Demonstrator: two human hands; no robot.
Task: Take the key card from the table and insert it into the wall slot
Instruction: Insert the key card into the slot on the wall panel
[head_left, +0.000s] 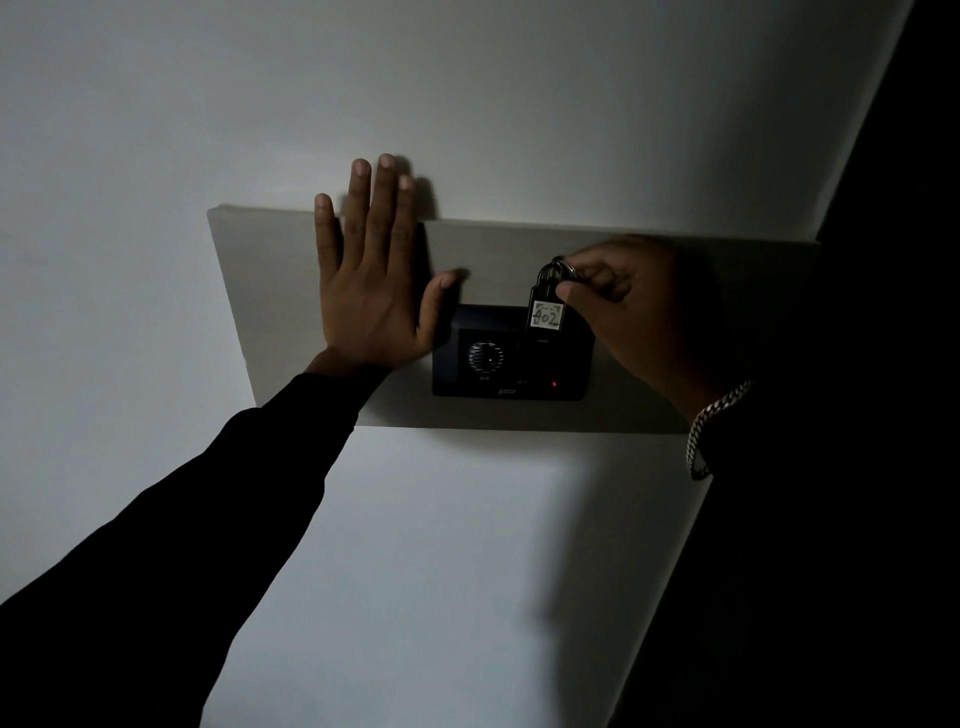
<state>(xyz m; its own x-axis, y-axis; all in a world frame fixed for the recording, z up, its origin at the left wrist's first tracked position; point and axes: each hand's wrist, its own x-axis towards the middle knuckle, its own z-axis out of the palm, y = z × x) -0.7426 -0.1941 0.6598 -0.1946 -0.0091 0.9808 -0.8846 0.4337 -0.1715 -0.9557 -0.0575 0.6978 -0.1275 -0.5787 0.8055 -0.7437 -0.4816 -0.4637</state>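
Note:
A black wall unit (511, 358) with a round dial and a small red light sits on a beige backing panel (239, 270). The key card (545, 314), a dark tag with a white label reading 402 and a metal ring on top, stands upright with its lower end in the slot at the unit's upper right. My right hand (639, 312) pinches the card's top and ring between thumb and fingers. My left hand (369, 275) lies flat on the wall with fingers spread, just left of the unit, its thumb touching the unit's upper left corner.
The scene is dim. A white wall (441, 545) surrounds the panel. A dark edge, perhaps a door or corner (893, 156), runs down the right side. A silver chain bracelet (711, 426) hangs at my right wrist.

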